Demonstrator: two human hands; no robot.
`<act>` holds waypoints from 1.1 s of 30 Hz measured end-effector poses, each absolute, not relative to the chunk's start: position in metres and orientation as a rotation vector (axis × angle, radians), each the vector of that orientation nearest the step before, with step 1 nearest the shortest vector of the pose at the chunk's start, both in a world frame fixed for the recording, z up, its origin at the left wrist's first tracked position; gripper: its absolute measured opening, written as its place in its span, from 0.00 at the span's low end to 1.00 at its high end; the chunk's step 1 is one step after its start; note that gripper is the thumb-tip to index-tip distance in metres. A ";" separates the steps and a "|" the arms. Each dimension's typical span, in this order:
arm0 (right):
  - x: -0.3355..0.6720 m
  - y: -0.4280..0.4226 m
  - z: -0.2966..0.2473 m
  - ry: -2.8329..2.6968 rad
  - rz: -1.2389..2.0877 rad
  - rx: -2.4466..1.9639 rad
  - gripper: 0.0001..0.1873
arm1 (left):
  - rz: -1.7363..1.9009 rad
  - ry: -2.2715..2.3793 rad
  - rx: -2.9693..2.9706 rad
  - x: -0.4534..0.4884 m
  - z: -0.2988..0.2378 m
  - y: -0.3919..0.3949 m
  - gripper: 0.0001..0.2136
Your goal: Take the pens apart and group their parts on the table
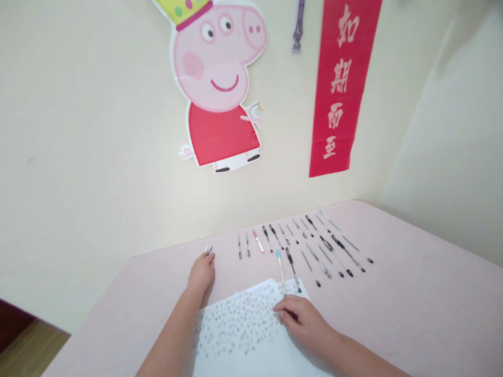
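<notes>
My left hand [201, 272] reaches forward over the pink table [412, 303], its fingers curled round a small pen [208, 249] whose tip pokes out past the fingertips. My right hand [301, 317] rests on a white sheet [243, 324] covered with handwriting, fingers bent and pressed onto the paper's right part. A light blue pen [280, 269] and a black pen [292, 268] lie just beyond that hand, overlapping the paper's far edge.
A row of several pens [314, 241] lies along the far side of the table, next to the cream wall [78, 131]. On the wall hang a cartoon pig cutout [220, 89] and a red banner [341, 84]. Wooden floor [27, 351] shows at lower left.
</notes>
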State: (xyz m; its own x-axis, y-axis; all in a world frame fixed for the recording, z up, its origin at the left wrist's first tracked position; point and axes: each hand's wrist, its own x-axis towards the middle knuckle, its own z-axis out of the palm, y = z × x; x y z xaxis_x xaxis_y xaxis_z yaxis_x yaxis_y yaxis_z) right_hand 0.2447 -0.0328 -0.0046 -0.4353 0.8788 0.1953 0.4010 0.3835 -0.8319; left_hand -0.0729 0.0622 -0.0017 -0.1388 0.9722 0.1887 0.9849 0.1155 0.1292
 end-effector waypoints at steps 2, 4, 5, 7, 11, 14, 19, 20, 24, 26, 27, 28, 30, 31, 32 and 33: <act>0.245 -0.034 -0.003 -2.005 0.956 -1.097 0.14 | -0.374 -2.297 -2.043 -0.069 0.001 0.055 0.17; 0.244 -0.034 -0.003 -2.003 0.960 -1.097 0.14 | -0.396 -2.292 -2.056 -0.064 0.004 0.048 0.17; 0.244 -0.034 -0.003 -2.001 0.961 -1.096 0.14 | -0.401 -2.293 -2.053 -0.062 0.005 0.044 0.16; 0.245 -0.034 -0.003 -1.997 0.967 -1.097 0.14 | -0.382 -2.305 -2.026 -0.058 0.007 0.038 0.16; 0.245 -0.035 -0.003 -1.991 0.975 -1.101 0.14 | -0.236 -2.312 -1.928 -0.051 0.012 0.029 0.15; 0.245 -0.035 -0.003 -1.996 0.968 -1.100 0.14 | -0.169 -2.293 -1.876 -0.047 0.016 0.026 0.16; 0.245 -0.035 -0.003 -2.005 0.959 -1.102 0.14 | -0.184 -2.294 -1.843 -0.044 0.019 0.024 0.18; 0.245 -0.035 -0.003 -2.006 0.959 -1.100 0.13 | -0.178 -2.297 -1.839 -0.044 0.020 0.024 0.18; 0.245 -0.035 -0.001 -2.005 0.975 -1.084 0.14 | -0.104 -2.289 -1.856 -0.042 0.025 0.023 0.15; 0.245 -0.035 0.000 -2.000 0.980 -1.087 0.14 | -0.048 -2.288 -1.890 -0.041 0.029 0.022 0.12; 0.245 -0.035 0.000 -1.996 0.982 -1.090 0.14 | -0.026 -2.291 -1.907 -0.041 0.031 0.022 0.11; 0.244 -0.035 0.000 -1.993 0.984 -1.091 0.13 | -0.010 -2.295 -1.920 -0.040 0.033 0.022 0.10; 0.244 -0.035 0.000 -1.986 0.991 -1.090 0.14 | -0.003 -2.297 -1.932 -0.039 0.035 0.021 0.10; 0.244 -0.035 0.000 -1.984 0.996 -1.091 0.14 | -0.012 -2.297 -1.932 -0.039 0.035 0.020 0.10; 0.244 -0.035 0.000 -1.985 0.998 -1.092 0.14 | -0.029 -2.294 -1.932 -0.038 0.035 0.019 0.10; 0.244 -0.035 -0.001 -1.986 0.998 -1.094 0.14 | -0.051 -2.291 -1.934 -0.038 0.034 0.018 0.09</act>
